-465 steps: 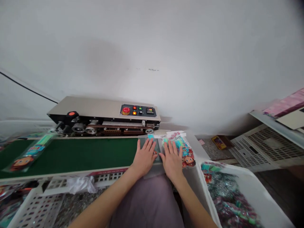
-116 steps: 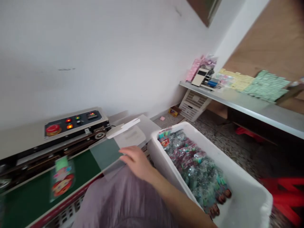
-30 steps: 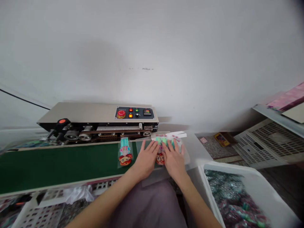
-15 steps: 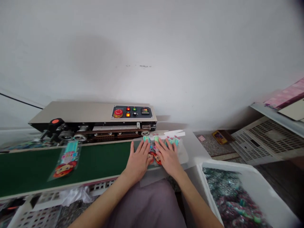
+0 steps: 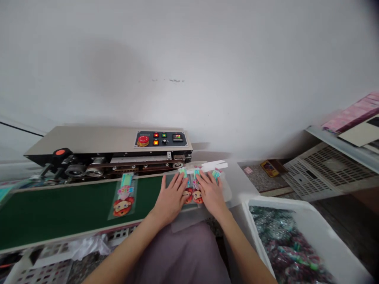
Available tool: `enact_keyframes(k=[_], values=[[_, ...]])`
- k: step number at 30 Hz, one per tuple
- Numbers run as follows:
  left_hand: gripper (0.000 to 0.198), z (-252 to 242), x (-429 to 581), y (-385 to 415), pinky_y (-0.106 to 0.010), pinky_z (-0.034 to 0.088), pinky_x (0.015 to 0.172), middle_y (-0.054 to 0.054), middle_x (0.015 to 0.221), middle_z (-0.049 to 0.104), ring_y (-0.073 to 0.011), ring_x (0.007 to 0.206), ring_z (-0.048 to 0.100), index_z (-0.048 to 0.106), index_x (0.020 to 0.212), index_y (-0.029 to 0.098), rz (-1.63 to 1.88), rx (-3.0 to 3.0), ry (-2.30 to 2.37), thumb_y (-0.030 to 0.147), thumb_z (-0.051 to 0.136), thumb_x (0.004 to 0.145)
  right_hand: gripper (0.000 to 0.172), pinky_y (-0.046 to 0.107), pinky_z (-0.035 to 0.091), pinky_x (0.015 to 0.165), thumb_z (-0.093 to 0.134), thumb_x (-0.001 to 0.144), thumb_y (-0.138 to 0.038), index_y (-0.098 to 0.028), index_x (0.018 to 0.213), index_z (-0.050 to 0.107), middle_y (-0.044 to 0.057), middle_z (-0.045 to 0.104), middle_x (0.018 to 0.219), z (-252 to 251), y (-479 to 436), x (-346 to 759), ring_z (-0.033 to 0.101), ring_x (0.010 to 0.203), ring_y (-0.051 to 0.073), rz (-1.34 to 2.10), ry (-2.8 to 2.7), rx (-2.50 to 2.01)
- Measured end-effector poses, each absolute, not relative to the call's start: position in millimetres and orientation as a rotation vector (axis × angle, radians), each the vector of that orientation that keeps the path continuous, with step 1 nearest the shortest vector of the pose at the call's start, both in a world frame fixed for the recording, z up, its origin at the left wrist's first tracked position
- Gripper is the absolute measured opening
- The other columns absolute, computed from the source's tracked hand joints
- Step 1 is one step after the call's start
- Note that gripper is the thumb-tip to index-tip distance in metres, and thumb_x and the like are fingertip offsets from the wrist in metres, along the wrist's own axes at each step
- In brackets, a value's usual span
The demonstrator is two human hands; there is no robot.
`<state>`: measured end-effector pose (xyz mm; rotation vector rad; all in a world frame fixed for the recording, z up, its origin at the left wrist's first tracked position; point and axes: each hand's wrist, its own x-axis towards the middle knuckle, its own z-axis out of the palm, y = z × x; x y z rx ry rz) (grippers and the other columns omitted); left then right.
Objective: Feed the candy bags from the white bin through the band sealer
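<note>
My left hand [image 5: 171, 196] lies flat with fingers spread at the right end of the green conveyor belt [image 5: 59, 209], pressing a clear cartoon-printed packet [image 5: 187, 188]. My right hand [image 5: 211, 192] lies flat beside it on a small pile of the same packets [image 5: 196, 187] on the grey feed plate [image 5: 237, 185]. One more packet [image 5: 122, 197] lies alone on the belt to the left. Behind the belt runs the sealing machine [image 5: 106, 144] with its lit control panel [image 5: 161, 139].
A white tub [image 5: 322, 240] full of packets stands at my lower right. White slotted crates [image 5: 319, 171] and a metal shelf [image 5: 340, 138] sit at the far right. Another slotted crate [image 5: 38, 270] and crumpled plastic [image 5: 85, 244] lie below the belt. My lap is under my arms.
The single packet seen at the belt's left half a second ago has gone; another packet now rides mid-belt. Both hands stay flat on the pile, shifted slightly left.
</note>
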<state>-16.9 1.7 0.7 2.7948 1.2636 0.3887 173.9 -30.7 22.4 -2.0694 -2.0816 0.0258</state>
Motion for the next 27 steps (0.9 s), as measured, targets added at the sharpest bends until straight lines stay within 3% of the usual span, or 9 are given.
enact_keyframes(k=[4,8,13,16,21,27], values=[[0.051,7,-57,2,-0.066,0.021,0.118,-0.012,0.162,0.036,-0.0306,0.150,0.030,0.043,0.151,0.021,0.310,2.816,1.342,0.039,0.036,0.104,0.047,0.060,0.024,0.116,0.034,0.103,-0.024,-0.032,0.146,0.051,0.001,0.046,0.156,28,-28,171,0.038,0.144,0.030,0.071,-2.091,-2.026],[0.048,24,-75,1,-0.068,0.021,0.117,-0.017,0.157,0.043,-0.0356,0.147,0.035,0.050,0.146,0.016,0.330,2.767,1.550,0.034,0.040,0.102,0.046,0.058,0.024,0.117,0.034,0.103,-0.029,-0.026,0.145,0.052,0.006,0.044,0.157,24,-39,181,0.034,0.146,0.031,-0.130,-1.906,-2.146],[0.045,35,-23,1,-0.055,0.027,0.121,-0.012,0.155,0.046,-0.0269,0.147,0.037,0.051,0.144,0.016,0.410,2.800,1.191,0.025,0.033,0.104,0.049,0.060,0.029,0.113,0.033,0.103,-0.033,-0.016,0.144,0.054,0.016,0.047,0.154,10,-48,192,0.039,0.143,0.036,-0.195,-1.765,-2.345],[0.049,23,10,4,-0.058,0.025,0.121,-0.011,0.160,0.040,-0.0269,0.150,0.031,0.043,0.150,0.016,0.370,2.846,0.976,0.032,0.030,0.106,0.050,0.055,0.031,0.115,0.031,0.103,-0.031,-0.021,0.148,0.049,0.008,0.041,0.159,7,-44,199,0.036,0.146,0.031,-0.060,-1.892,-2.258],[0.051,0,3,7,-0.065,0.022,0.119,-0.008,0.164,0.031,-0.0267,0.153,0.025,0.037,0.154,0.023,0.384,2.841,1.082,0.040,0.028,0.106,0.050,0.055,0.026,0.118,0.031,0.102,-0.028,-0.032,0.149,0.046,-0.001,0.039,0.160,16,-36,215,0.029,0.150,0.025,0.212,-2.074,-2.080],[0.049,7,-20,-3,-0.065,0.018,0.121,-0.009,0.161,0.038,-0.0283,0.148,0.035,0.044,0.151,0.025,0.384,2.787,1.328,0.038,0.035,0.105,0.050,0.058,0.021,0.120,0.032,0.102,-0.025,-0.036,0.149,0.047,-0.004,0.038,0.160,20,-27,197,0.025,0.151,0.026,0.307,-2.196,-1.903]])
